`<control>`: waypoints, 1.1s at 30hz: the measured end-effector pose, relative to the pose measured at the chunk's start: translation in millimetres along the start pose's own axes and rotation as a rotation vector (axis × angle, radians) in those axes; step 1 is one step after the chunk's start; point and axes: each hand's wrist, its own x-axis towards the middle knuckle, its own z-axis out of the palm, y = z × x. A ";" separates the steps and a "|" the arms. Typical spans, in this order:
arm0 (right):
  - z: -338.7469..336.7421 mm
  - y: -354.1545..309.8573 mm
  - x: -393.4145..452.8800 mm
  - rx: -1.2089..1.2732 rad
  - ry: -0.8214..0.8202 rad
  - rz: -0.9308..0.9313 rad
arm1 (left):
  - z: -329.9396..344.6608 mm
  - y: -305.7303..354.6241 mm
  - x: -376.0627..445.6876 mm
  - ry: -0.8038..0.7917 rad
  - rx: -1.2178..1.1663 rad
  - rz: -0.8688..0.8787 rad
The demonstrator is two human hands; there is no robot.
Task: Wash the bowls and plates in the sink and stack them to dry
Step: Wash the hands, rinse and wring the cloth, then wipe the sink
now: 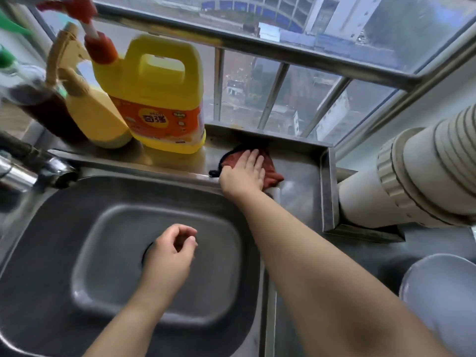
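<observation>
The steel sink (51, 228) holds no dishes that I can see. My left hand (171, 253) hovers over its drain with loosely curled fingers and holds nothing. My right hand (244, 173) lies flat, fingers straight, on a reddish-brown cloth (273, 173) on the steel ledge (301, 191) behind the sink's right corner. Pale bluish-white plates or bowls (443, 297) sit at the lower right on the counter, partly cut off by the frame edge.
A yellow detergent jug (159, 99), a yellow spray bottle (95, 117) and a dark bottle (43, 106) stand on the ledge at the back left. The tap (28, 168) juts in from the left. A ribbed white duct (417, 171) runs along the right, under the barred window.
</observation>
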 end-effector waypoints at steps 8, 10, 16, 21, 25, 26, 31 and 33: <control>6.7 12.8 -6.6 -0.104 -0.007 -0.427 | -22.5 15.1 7.9 0.069 0.008 0.038; -3.2 37.5 -7.1 -0.138 0.064 -0.369 | -34.6 11.3 6.9 0.068 -0.006 0.023; 14.2 19.5 -21.8 -0.163 0.143 -0.260 | -70.7 -4.1 8.7 0.081 -0.027 -0.001; 58.4 -42.8 -40.3 -0.096 0.152 -0.380 | -96.9 -10.2 19.5 0.045 0.013 0.013; 76.0 -66.7 -47.3 -0.109 0.174 -0.365 | -123.8 -11.1 33.2 0.028 0.019 0.046; 80.2 -72.5 -48.1 -0.113 0.189 -0.370 | -129.2 -12.5 36.3 0.023 0.022 0.049; 105.1 -111.2 -51.5 -0.077 0.172 -0.454 | -151.0 -24.1 44.7 -0.008 0.031 0.033; 114.2 -127.6 -48.1 -0.038 0.155 -0.523 | -157.2 -27.7 46.6 -0.022 0.045 0.027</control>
